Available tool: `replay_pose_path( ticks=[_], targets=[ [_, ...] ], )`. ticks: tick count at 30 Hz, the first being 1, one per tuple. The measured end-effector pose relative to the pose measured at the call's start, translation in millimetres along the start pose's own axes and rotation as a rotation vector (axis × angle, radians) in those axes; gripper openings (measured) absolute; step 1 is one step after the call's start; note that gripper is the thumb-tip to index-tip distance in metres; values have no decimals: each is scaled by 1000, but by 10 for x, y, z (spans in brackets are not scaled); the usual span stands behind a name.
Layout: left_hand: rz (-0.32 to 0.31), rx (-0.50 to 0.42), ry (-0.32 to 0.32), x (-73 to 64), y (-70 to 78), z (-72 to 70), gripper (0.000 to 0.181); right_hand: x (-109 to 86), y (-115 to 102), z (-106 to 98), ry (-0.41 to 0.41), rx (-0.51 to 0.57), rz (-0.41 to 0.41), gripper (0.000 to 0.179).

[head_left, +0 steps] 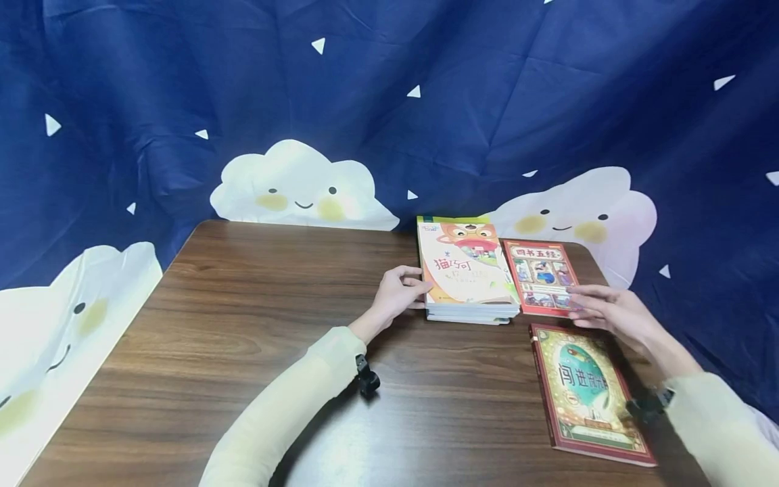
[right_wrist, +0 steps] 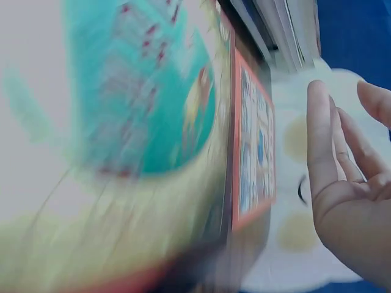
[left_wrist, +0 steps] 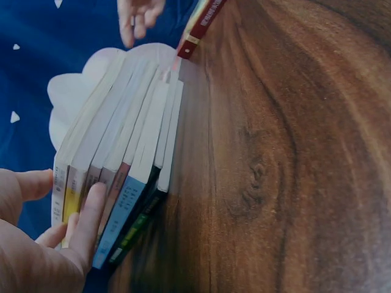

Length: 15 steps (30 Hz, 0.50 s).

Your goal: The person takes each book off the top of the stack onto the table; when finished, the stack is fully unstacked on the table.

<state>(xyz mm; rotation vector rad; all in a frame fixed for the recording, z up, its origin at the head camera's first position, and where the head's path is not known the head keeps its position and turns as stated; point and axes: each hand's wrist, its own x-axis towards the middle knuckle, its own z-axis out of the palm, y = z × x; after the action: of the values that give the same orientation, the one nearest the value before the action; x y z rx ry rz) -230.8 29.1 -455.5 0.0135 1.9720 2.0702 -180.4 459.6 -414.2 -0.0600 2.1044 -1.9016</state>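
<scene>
A stack of several books [head_left: 468, 270] stands at the back of the table, topped by a pale cover with a cartoon animal. My left hand [head_left: 398, 291] is at the stack's left side, its fingers [left_wrist: 91, 213] along the spines and its thumb near the top cover. Beside the stack lies a thin red book [head_left: 541, 270] with small picture panels. My right hand [head_left: 615, 314] hovers by that book's right edge, fingers extended and apart, holding nothing. Nearer to me lies a thicker book [head_left: 587, 392] with a dark red border and a green oval, partly behind the right wrist's camera.
The brown wooden table [head_left: 243, 325] stretches to the left and front of the books. Behind it hangs a dark blue cloth [head_left: 365, 88] with smiling white clouds and small white triangles. Each wrist wears a small black camera [head_left: 367, 379].
</scene>
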Motion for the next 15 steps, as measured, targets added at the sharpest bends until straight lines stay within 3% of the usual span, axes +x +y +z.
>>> replay_pose_path(
  ticks=[6,11,15],
  targets=[
    [-33,16,35,41,20,41,45,465,-59,266,7,35,56,22],
    [-49,14,61,61,44,74,45,744,-53,478,43,-79,127,68],
    [-44,13,92,72,71,85,44,912,-46,620,59,-148,149,78]
  ],
)
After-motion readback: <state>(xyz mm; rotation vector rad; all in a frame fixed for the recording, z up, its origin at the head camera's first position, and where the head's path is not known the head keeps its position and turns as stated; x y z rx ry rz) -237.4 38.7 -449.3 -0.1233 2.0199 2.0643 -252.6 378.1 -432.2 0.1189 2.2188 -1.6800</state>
